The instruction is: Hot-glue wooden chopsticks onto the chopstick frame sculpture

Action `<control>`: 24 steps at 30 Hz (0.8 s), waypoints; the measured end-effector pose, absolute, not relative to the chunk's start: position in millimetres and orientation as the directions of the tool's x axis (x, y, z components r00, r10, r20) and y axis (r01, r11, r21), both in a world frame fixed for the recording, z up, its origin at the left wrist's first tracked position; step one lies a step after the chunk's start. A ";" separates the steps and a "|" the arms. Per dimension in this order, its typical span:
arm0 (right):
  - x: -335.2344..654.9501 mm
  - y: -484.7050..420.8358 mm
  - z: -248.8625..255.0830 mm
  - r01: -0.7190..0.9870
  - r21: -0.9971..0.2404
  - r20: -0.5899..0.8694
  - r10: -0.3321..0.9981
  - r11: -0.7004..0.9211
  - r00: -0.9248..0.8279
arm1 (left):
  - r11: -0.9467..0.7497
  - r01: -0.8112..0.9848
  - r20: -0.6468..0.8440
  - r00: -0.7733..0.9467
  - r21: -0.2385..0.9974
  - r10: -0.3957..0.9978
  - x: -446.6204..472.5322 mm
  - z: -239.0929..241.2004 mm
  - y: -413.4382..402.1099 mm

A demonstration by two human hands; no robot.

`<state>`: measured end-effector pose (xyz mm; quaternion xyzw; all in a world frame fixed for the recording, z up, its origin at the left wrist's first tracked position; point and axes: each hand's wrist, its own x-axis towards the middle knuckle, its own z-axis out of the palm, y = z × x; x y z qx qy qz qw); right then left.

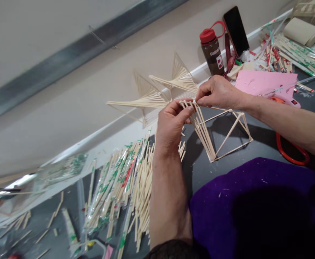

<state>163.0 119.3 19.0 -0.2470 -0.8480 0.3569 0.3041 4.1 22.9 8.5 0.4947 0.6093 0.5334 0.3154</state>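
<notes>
A frame of thin wooden sticks point(204, 135) stands on the dark table in front of me, several sticks fanning up from one low corner. My left hand point(173, 120) pinches the upper ends of that fan between thumb and fingers. Close beside it, my right hand point(214, 92) has its fingertips pressed together at the same top edge; whatever lies between them is too small to make out. Open triangles of sticks point(234, 131) extend to the right of the fan. Behind my hands are finished-looking stick shapes point(138, 102) with twisted fans, standing near the wall.
Loose sticks point(144, 187) and plastic-wrapped chopsticks point(111, 183) lie at left. Orange-handled scissors point(292, 156) rest under my right forearm, near a pink sheet point(265, 82). A red-capped bottle point(213, 54) and a phone point(236, 31) stand against the wall. More wrapped chopsticks point(297, 54) fill the far right.
</notes>
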 end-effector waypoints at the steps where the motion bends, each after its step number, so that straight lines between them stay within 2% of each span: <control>1: 162.7 119.4 19.1 0.210 -0.739 0.347 0.629 0.640 -0.696 | -0.062 0.258 0.144 -0.313 0.964 0.939 4.1 8.4 23.0; 7: 162.8 119.3 18.4 0.255 -0.677 0.363 0.614 0.691 -0.701 | -0.078 0.228 0.150 -0.320 0.970 0.936 3.7 7.7 23.4; 16: 160.5 121.4 15.1 0.254 -0.693 0.359 0.628 0.675 -0.690 | -0.079 0.237 0.156 -0.325 0.968 0.933 2.2 5.9 23.9; 24: 159.9 123.5 15.3 0.281 -0.737 0.284 0.659 0.614 -0.696 | -0.090 0.222 0.161 -0.331 0.971 0.930 2.9 5.4 24.6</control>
